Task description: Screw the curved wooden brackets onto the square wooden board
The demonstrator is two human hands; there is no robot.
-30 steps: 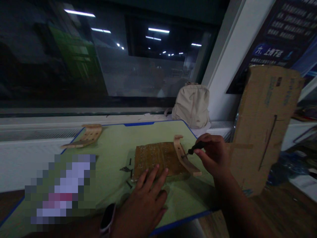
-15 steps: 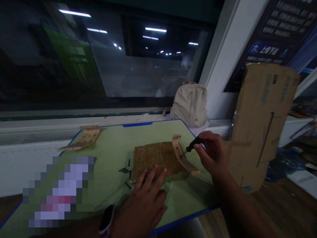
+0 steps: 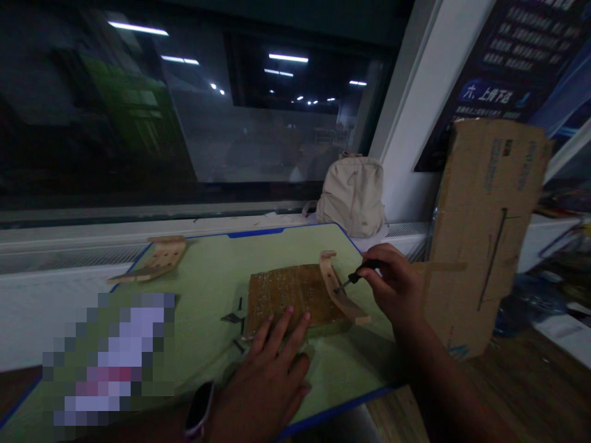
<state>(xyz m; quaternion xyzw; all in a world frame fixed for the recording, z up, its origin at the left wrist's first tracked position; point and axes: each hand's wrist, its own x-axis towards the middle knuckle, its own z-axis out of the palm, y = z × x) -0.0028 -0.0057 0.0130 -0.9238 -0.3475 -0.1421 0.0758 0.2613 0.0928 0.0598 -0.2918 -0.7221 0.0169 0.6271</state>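
Screwdriver (image 3: 369, 266) now lies flatter, gripped by your right hand's fingers (image 3: 379, 280); left hand's fingers (image 3: 277, 335) open on one board (image 3: 289, 286). Counted: two curved wooden pieces (image 3: 344, 300) (image 3: 167, 257), one backpack (image 3: 353, 197); clustered screws (image 3: 231, 318) uncountable.

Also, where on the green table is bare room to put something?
The green table looks bare between the left curved wooden piece and the brown block. Crowded: around the block, with screws, screwdriver, left hand and right hand.

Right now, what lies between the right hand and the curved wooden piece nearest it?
The dark-handled screwdriver: in the head view it reaches from the right hand down to the curved wooden piece.
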